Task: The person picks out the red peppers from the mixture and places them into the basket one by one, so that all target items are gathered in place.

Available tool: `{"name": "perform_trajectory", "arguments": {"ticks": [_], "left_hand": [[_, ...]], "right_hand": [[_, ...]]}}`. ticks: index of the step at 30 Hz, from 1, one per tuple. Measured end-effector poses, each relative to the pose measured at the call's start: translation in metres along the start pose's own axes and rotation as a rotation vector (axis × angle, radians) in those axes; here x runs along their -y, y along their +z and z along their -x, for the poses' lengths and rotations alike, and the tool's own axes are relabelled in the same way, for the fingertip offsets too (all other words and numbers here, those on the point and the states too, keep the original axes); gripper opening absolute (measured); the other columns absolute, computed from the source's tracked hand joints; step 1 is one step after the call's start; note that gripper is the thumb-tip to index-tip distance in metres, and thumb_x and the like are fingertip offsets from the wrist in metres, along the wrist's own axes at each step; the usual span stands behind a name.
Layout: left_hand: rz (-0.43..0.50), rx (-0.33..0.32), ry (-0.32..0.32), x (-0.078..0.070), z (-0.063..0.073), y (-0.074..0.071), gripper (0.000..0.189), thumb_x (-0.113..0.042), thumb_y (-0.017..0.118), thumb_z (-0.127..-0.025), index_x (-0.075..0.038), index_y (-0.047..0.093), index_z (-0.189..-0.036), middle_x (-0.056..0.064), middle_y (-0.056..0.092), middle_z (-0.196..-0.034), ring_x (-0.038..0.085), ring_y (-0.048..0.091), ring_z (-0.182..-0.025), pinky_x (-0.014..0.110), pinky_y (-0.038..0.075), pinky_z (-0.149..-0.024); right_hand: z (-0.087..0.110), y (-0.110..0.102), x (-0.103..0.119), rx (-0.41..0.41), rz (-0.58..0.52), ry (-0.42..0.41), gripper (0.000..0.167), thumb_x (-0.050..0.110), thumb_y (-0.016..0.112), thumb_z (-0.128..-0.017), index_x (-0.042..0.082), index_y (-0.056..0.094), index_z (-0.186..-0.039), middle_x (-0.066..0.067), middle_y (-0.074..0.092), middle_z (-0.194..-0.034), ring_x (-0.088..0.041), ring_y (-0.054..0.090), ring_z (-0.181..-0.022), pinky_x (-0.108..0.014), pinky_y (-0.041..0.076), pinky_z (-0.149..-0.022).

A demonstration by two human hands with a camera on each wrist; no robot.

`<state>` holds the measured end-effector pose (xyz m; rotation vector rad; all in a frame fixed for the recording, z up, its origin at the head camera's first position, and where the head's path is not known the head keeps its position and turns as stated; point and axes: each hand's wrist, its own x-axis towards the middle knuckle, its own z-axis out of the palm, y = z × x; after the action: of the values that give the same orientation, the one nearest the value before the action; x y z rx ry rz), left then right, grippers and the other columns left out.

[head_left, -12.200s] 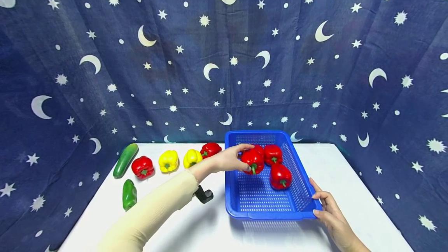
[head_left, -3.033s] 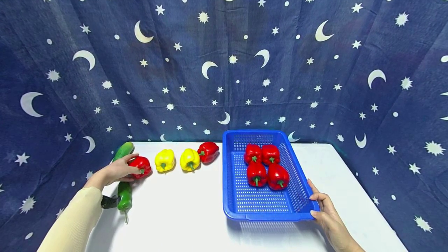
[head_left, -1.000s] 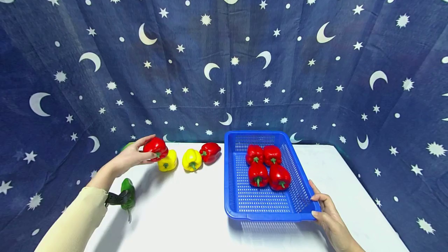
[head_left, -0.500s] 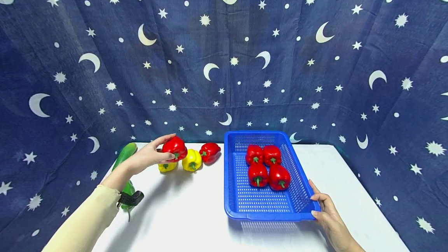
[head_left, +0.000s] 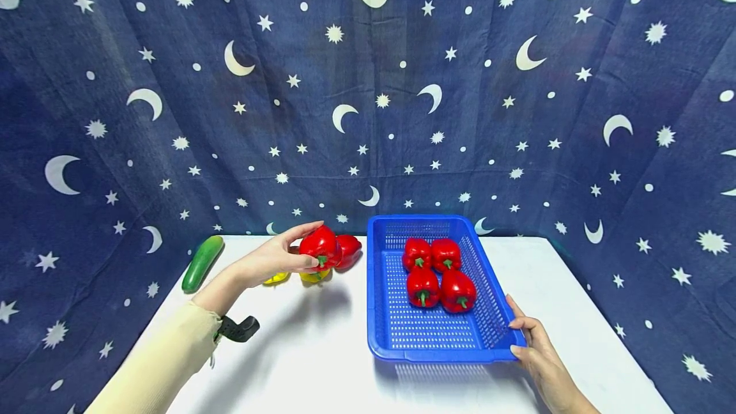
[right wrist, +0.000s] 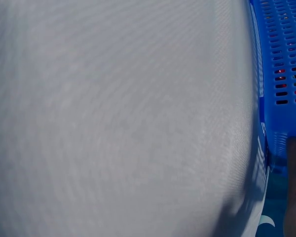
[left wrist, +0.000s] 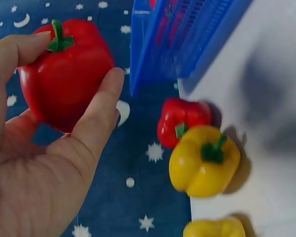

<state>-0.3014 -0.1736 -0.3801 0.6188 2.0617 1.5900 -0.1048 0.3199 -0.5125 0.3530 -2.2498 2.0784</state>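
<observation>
My left hand (head_left: 273,262) grips a red bell pepper (head_left: 320,247) between thumb and fingers, raised above the table. In the left wrist view the held bell pepper (left wrist: 66,74) shows its green stem by the thumb. Behind it lie another red bell pepper (head_left: 349,252) and two yellow bell peppers (left wrist: 204,160), partly hidden in the head view. My right hand (head_left: 543,356) holds the front right corner of a blue plastic basket (head_left: 448,355), thumb on the rim. Several red bell peppers (head_left: 457,291) sit together inside the basket.
A cucumber (head_left: 202,264) lies at the table's back left. The green pepper near it is almost wholly hidden by my left forearm (head_left: 167,350). A star-and-moon curtain (head_left: 368,94) hangs behind the white table (head_left: 310,363).
The left hand picked up the red bell pepper beside the cucumber and carried it right, past the yellow ones. Earlier it set another red one in the basket. The right hand stayed put.
</observation>
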Motion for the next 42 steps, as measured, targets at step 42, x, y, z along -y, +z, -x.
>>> {"name": "perform_trajectory", "arguments": {"ticks": [42], "left_hand": [[-0.282, 0.366, -0.01, -0.049, -0.07, 0.145, 0.083, -0.025, 0.082, -0.083, -0.049, 0.042, -0.151, -0.004, 0.041, -0.15, 0.023, 0.05, -0.126, 0.039, 0.057, -0.088]], "right_hand": [[0.0, -0.001, -0.001, -0.01, 0.01, 0.024, 0.029, 0.0, 0.037, -0.102, -0.002, 0.026, -0.129, 0.004, 0.002, -0.172, 0.021, 0.014, -0.139, -0.018, 0.043, -0.098]]}}
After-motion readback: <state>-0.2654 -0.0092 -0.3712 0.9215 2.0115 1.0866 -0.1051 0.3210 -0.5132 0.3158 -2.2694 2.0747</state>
